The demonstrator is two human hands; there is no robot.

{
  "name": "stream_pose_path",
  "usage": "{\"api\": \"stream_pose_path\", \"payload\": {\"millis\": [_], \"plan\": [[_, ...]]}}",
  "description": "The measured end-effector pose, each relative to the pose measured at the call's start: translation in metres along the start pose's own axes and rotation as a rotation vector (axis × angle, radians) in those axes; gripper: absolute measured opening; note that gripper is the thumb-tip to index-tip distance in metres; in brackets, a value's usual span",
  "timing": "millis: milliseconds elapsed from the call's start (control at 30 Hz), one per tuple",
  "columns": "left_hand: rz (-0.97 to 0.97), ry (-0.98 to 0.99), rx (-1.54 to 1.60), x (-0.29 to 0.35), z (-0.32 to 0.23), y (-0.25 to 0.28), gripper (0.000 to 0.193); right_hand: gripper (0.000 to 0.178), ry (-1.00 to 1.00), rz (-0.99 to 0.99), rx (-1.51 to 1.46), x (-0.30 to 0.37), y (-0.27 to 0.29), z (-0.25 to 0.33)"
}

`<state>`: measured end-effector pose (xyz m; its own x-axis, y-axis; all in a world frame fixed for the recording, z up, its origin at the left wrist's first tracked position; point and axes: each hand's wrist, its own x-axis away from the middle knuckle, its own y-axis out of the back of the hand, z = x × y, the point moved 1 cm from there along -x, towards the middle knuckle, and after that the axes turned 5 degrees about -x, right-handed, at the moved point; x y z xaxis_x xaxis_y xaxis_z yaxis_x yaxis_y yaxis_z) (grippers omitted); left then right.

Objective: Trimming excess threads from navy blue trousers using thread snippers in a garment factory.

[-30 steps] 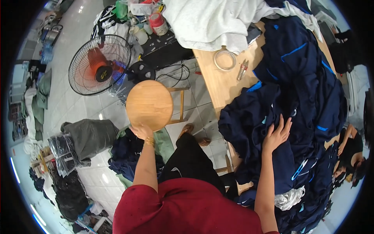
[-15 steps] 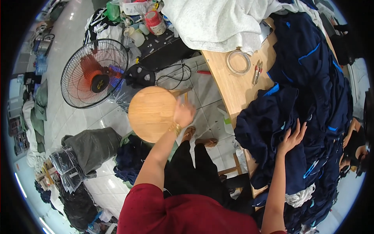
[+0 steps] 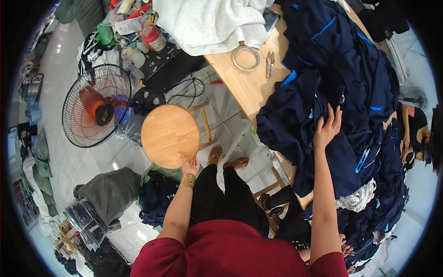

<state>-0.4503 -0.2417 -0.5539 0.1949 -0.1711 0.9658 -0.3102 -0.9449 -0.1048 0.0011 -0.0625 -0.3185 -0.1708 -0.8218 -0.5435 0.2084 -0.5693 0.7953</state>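
Note:
A wooden stool [image 3: 168, 131] with a round, pale seat stands on the floor to the left of my legs. My left hand [image 3: 190, 166], with gold bangles at its wrist, grips the near edge of the seat, thumb on top and the other fingers partly hidden below the rim. On the worktable, my right hand [image 3: 328, 128] rests with spread fingers on a heap of navy garments [image 3: 288, 115] trimmed in bright blue. Nothing is held in that hand.
An orange-bladed floor fan [image 3: 97, 106] stands left of the stool. Thread snips [image 3: 270, 64] and a clear ring-shaped dish [image 3: 246, 58] lie on the wooden table [image 3: 228, 69] near white cloth [image 3: 207, 27]. Grey sacks [image 3: 108, 194] sit at lower left. Another person [image 3: 412, 129] is at far right.
My left hand has gone from the right side of the stool seat to its near edge and now grips it. My right hand stays on the navy garments. The view has shifted.

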Motion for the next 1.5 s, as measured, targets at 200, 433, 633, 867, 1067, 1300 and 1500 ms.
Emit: {"api": "stream_pose_path", "payload": {"millis": [200,433,633,867,1067,1300,1500], "plan": [[0.120,0.046,0.060,-0.002,0.053,-0.044,0.070,0.045,0.037,-0.017,0.000,0.000,0.002,0.003],[0.108,0.041,-0.094,0.043,0.142,-0.073,0.061,0.043,0.020,-0.012,0.007,0.004,0.006,-0.004],[0.134,0.152,-0.109,0.042,0.215,-0.039,0.056,0.044,0.052,0.009,0.007,0.002,0.008,0.001],[0.469,0.375,-0.728,0.061,0.208,-0.022,0.063,0.045,0.063,0.001,0.038,0.002,0.006,-0.002],[0.852,-0.778,-1.119,0.145,-0.068,-0.063,0.018,0.045,0.078,0.026,0.062,0.001,0.000,-0.005],[0.054,-1.451,-1.042,0.290,-0.549,-0.124,0.028,0.049,0.040,0.154,0.114,-0.005,0.023,0.004],[-0.391,-0.569,-2.081,0.099,-0.725,-0.144,0.074,0.043,-0.198,0.035,0.500,0.026,0.048,0.034]]}}
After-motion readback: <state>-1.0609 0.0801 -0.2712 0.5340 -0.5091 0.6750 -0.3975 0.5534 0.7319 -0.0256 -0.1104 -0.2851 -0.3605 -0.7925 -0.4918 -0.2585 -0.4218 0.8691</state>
